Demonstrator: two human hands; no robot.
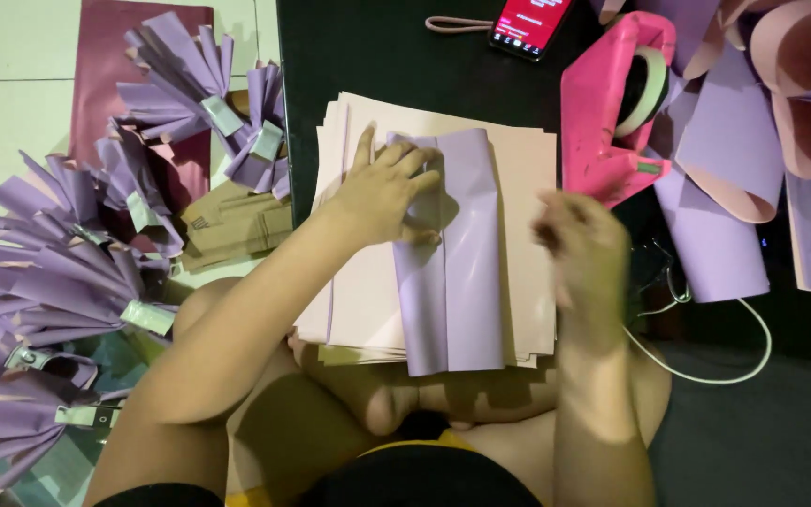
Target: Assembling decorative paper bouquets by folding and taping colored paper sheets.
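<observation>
A lilac paper sheet (462,272), folded into lengthwise pleats, lies on a stack of pale pink sheets (368,300) in front of my crossed legs. My left hand (382,188) presses flat on the pleats near the sheet's top left, fingers spread over the folds. My right hand (584,239) hovers blurred over the stack's right edge, fingers curled; whether it holds anything is unclear.
A pink tape dispenser (612,103) stands right of the stack. Rolled lilac sheets (734,160) pile at the right. Several taped lilac paper fans (77,272) lie on the left floor. A phone (529,23) rests at the top. A white cord (706,366) loops at right.
</observation>
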